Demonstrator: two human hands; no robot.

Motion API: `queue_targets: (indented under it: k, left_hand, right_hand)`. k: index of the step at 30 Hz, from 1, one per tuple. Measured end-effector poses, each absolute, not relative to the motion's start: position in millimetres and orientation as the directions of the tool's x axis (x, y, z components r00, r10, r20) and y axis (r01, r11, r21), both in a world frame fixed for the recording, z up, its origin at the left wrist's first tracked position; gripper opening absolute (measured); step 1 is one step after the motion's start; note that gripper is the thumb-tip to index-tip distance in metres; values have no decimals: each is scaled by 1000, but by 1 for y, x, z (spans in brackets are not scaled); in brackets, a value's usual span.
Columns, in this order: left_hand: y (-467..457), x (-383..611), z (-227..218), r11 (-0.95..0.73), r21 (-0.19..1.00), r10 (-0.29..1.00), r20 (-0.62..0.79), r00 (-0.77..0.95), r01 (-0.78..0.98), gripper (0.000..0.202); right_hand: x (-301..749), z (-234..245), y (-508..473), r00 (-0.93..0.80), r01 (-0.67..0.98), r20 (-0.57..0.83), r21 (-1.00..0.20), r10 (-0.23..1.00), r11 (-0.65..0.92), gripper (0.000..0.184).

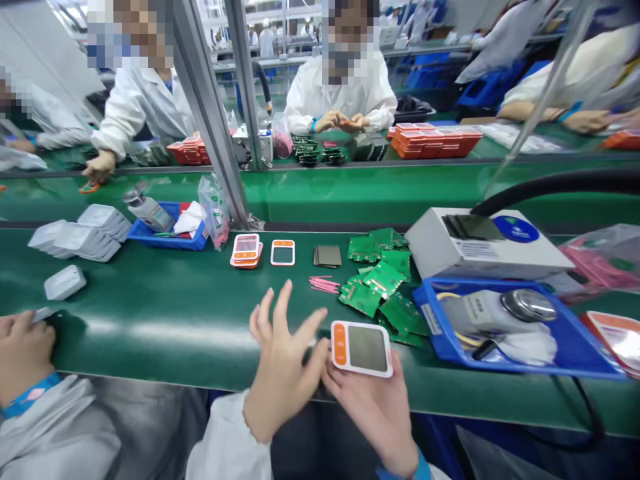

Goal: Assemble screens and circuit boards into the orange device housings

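Note:
My right hand [377, 403] holds a white-framed front cover [367, 349] with a grey screen and an orange button strip, face up above the bench's near edge. Just left of it, my left hand [280, 363] is open with its fingers spread. It holds nothing, and its thumb is close to the right hand's fingertips; whether they touch I cannot tell. Beyond my hands lie pink strips [324, 285], a small stack of grey screens [327, 256] and a pile of green circuit boards [385, 277]. Another cover [283, 253] lies beside a short stack of covers [246, 250].
At right, a blue tray [435, 333] with a metal-topped bottle [500, 313] stands before a white box [440, 247]. White casings [83, 233] and another blue tray [167, 240] are at left. A neighbour's hand [25, 350] is at far left. A metal post [215, 113] rises behind.

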State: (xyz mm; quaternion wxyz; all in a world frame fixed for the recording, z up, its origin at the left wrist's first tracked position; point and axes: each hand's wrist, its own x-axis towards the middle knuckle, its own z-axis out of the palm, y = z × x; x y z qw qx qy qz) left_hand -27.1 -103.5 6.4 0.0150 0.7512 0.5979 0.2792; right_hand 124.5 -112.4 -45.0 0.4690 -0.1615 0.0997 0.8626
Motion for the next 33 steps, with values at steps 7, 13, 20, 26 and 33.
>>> queue_targets:
  k: [7, 13, 20, 26, 33]
  left_hand:
    - [8, -87, 29, 22, 201, 915, 391, -101, 979, 66]
    - [56, -112, -4, 203, 223, 921, 289, -263, 953, 75]
    - [59, -113, -26, 167, 162, 906, 364, -216, 973, 63]
    - [62, -118, -26, 145, 147, 909, 372, -190, 979, 57]
    - [61, -118, -27, 129, 150, 907, 382, -177, 980, 54]
  right_hand:
    - [137, -58, -121, -491, -846, -374, -11, 787, -533, 54]
    - [138, -66, -123, -532, -815, -336, -45, 777, -577, 53]
    - [136, -83, -124, -564, -802, -286, -34, 775, -596, 53]
    - [135, -82, -123, -558, -806, -304, -22, 772, -592, 53]
    - [138, -76, -119, -536, -813, -362, -22, 763, -582, 55]
